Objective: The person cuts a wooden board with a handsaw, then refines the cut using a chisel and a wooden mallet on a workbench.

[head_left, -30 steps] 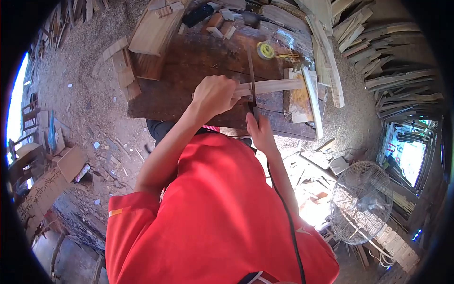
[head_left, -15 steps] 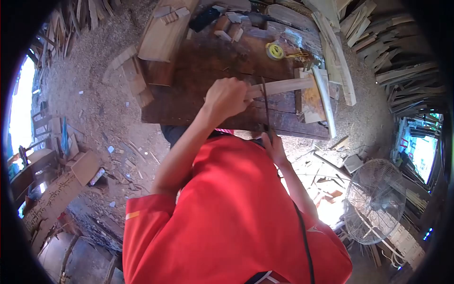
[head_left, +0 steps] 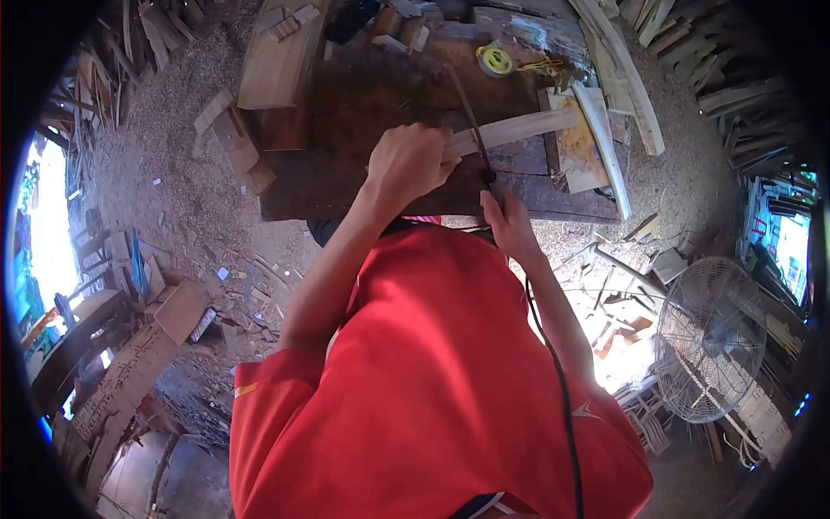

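My left hand (head_left: 410,161) is closed round the left end of a pale wooden strip (head_left: 529,128), pressing it down over the dark wooden table. My right hand (head_left: 512,223) grips the handle of a saw at the table's near edge, with the handle mostly hidden by the fingers. The thin saw blade (head_left: 469,116), seen nearly edge-on, crosses the strip just right of my left hand and points away from me. The strip's right end rests on a stained board (head_left: 581,156), beside a long pale slat (head_left: 603,149).
A yellow tape measure (head_left: 495,60) and wood blocks (head_left: 400,31) lie at the back of the table (head_left: 363,104). A plank (head_left: 278,73) lies at its left. A wire fan (head_left: 711,339) stands at right, near scattered offcuts. A black cord (head_left: 566,406) hangs over my red shirt.
My right hand has moved forward with the saw, so more of the blade reaches past the strip. My left hand keeps its hold. The view has shifted slightly.
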Demonstrator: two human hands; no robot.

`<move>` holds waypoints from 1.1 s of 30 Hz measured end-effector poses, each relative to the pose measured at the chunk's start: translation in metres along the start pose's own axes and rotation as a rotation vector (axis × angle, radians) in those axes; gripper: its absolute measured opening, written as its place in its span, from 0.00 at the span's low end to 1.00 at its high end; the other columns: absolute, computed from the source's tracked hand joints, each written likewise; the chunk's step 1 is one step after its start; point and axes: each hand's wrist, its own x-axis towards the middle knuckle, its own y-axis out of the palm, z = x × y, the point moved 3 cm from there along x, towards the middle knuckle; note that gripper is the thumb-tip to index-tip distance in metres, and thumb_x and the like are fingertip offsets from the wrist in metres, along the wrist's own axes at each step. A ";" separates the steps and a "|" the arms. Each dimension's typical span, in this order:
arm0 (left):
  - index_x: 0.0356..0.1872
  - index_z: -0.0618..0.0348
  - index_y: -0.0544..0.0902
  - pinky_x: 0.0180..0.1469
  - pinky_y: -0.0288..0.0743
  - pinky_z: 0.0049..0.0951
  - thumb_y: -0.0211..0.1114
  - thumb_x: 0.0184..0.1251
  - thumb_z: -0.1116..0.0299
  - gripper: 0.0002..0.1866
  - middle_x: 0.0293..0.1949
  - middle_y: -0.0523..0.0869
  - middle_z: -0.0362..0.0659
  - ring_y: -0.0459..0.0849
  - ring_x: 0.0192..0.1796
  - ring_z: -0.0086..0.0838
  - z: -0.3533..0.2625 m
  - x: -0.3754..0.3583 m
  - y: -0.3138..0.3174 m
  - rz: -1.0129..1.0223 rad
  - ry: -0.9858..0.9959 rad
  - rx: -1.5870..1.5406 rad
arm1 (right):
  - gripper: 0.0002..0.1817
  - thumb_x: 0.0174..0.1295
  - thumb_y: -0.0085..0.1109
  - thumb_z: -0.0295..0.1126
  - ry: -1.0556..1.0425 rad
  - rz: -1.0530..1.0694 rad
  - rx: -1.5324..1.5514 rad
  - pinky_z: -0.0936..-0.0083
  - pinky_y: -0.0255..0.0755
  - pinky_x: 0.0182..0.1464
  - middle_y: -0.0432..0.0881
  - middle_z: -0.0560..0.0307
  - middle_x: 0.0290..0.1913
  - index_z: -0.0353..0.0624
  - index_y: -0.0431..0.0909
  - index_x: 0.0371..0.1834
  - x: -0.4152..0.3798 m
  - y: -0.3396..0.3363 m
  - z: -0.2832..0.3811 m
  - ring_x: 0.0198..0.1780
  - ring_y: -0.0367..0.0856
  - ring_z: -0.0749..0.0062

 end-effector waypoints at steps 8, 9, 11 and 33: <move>0.45 0.56 0.90 0.46 0.86 0.54 0.77 0.64 0.54 0.17 0.34 0.92 0.56 0.92 0.40 0.57 -0.004 -0.001 -0.002 -0.002 -0.016 0.013 | 0.19 0.83 0.55 0.43 -0.119 -0.076 0.014 0.59 0.74 0.37 0.84 0.47 0.30 0.34 0.81 0.55 -0.010 0.001 -0.009 0.32 0.83 0.56; 0.44 0.56 0.90 0.46 0.86 0.54 0.77 0.64 0.54 0.18 0.34 0.92 0.57 0.92 0.40 0.57 -0.005 -0.001 -0.001 0.001 -0.025 0.002 | 0.20 0.83 0.55 0.43 -0.029 -0.024 0.015 0.58 0.74 0.37 0.84 0.47 0.30 0.34 0.81 0.57 -0.003 -0.006 0.010 0.32 0.83 0.55; 0.44 0.56 0.90 0.47 0.86 0.55 0.77 0.64 0.53 0.18 0.34 0.92 0.57 0.92 0.41 0.57 -0.003 0.001 -0.004 -0.001 -0.035 -0.005 | 0.20 0.83 0.55 0.43 -0.072 -0.049 0.014 0.56 0.75 0.38 0.85 0.44 0.31 0.34 0.80 0.58 -0.012 -0.001 -0.002 0.33 0.85 0.51; 0.42 0.58 0.88 0.43 0.87 0.53 0.76 0.65 0.52 0.19 0.32 0.91 0.56 0.92 0.38 0.55 0.001 0.005 0.004 -0.091 -0.020 0.031 | 0.18 0.79 0.61 0.37 -0.046 -0.182 -0.124 0.61 0.80 0.38 0.88 0.40 0.33 0.35 0.79 0.63 -0.050 -0.044 -0.031 0.34 0.91 0.46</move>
